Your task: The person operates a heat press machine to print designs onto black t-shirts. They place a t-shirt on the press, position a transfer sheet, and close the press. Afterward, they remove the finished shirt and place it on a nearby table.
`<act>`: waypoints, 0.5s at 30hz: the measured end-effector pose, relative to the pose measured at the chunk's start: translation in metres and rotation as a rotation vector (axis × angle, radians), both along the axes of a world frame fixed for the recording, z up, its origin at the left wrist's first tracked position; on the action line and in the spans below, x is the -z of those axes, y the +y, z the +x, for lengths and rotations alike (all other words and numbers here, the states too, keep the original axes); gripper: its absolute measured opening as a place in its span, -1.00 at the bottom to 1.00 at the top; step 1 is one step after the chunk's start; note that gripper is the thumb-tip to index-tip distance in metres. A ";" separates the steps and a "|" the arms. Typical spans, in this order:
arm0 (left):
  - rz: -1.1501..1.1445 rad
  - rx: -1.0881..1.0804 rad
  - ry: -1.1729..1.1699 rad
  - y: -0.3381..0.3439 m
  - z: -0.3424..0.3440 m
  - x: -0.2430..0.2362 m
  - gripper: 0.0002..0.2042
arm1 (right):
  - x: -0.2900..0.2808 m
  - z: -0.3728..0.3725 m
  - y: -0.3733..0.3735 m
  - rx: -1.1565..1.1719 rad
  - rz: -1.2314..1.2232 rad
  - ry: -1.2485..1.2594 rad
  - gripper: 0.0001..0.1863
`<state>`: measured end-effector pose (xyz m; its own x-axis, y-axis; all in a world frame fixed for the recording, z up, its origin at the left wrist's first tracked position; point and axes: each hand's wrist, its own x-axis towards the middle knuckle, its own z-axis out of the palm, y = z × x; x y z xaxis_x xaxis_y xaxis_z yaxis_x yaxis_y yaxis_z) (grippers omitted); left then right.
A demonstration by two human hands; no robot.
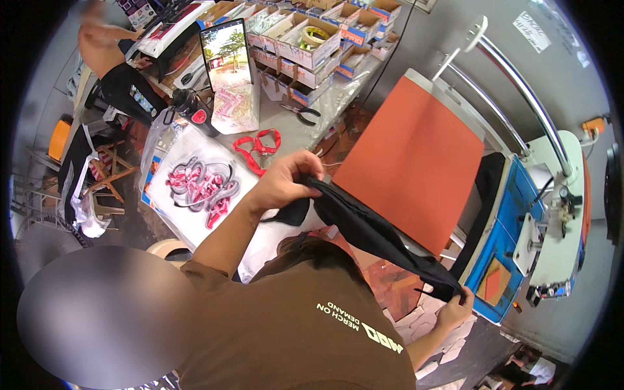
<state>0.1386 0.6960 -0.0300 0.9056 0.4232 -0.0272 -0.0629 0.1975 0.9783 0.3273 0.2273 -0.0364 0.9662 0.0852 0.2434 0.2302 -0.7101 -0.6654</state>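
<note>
A long black piece of fabric is stretched between my two hands along the front edge of an orange heat-press platen. My left hand pinches its upper left end. My right hand grips the other end, lower right, near the blue side tray of the press. Beside my left hand, another black piece lies at the table's edge, and a red strap lies just above on the table.
The table holds a white sheet with pink-grey graphics, a tablet, pliers, a black bottle and stacked boxes. Another person stands at the upper left. Chrome press arms rise at the right; cardboard pieces lie below.
</note>
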 end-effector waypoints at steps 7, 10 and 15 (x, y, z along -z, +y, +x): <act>0.129 -0.034 0.206 0.053 0.032 0.020 -0.91 | 0.015 0.020 0.017 0.059 -0.301 0.255 -0.87; -0.048 0.034 0.140 0.056 0.040 0.050 -0.84 | 0.027 0.032 0.016 0.010 -0.160 0.426 -0.87; -0.074 0.037 0.426 0.050 0.061 0.022 -0.69 | 0.013 0.056 0.015 -0.036 0.033 0.793 -0.87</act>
